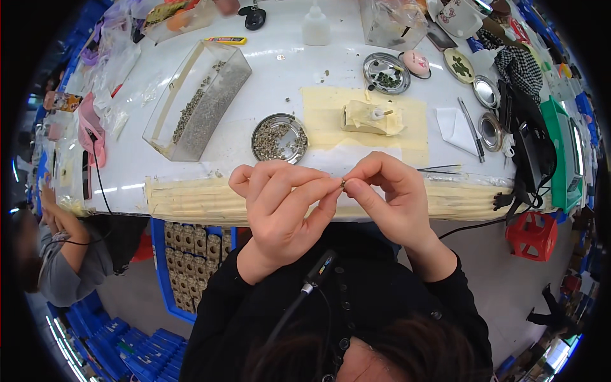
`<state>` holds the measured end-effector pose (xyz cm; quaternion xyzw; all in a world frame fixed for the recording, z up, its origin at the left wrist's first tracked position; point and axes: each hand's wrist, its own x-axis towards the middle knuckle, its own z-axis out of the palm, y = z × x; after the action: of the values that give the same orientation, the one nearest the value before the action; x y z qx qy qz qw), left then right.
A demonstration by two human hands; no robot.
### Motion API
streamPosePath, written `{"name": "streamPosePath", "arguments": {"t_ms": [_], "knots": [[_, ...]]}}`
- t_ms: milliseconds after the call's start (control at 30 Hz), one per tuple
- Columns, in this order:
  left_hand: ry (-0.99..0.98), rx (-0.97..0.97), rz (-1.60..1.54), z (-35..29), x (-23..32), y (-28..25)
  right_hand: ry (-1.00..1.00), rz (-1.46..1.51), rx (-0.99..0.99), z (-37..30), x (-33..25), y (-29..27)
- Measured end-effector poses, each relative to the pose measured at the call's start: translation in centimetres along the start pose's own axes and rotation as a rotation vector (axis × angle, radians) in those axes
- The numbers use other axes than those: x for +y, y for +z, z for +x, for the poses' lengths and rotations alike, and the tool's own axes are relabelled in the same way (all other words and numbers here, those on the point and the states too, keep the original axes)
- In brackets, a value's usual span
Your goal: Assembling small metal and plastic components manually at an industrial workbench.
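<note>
My left hand [286,207] and my right hand [391,197] meet fingertip to fingertip over the table's front edge. Pinched between them is a tiny dark piece [344,184], too small to name. Both thumbs and forefingers press together at it. Just beyond my left hand sits a round metal dish [298,148] partly filled with small greyish bits. Past my right hand, a small block wrapped in cream tape [363,121] with a short white peg on top rests on a cream sheet [318,102].
A clear bin [223,95] of small grey bits stands left; a metal dish of dark green pieces [386,77] lies far right of centre. A white squeeze bottle [316,28] is at the back. Tweezers [470,127] lie right. Below left is a blue crate [167,280]; another person [73,261] sits left.
</note>
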<state>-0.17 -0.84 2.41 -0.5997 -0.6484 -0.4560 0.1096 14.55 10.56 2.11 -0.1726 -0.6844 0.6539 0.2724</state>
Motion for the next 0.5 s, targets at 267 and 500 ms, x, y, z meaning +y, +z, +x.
{"name": "streamPosePath", "arguments": {"t_ms": [267, 500], "knots": [[-0.14, -0.07, -0.475, -0.1, -1.2, 1.3, 0.424, 0.818, -0.159, 0.0, 1.6, -0.6], [-0.276, -0.064, -0.725, -1.1, -1.6, 2.0, 0.524, 0.962, -0.218, -0.3, 1.8, -0.2]]}}
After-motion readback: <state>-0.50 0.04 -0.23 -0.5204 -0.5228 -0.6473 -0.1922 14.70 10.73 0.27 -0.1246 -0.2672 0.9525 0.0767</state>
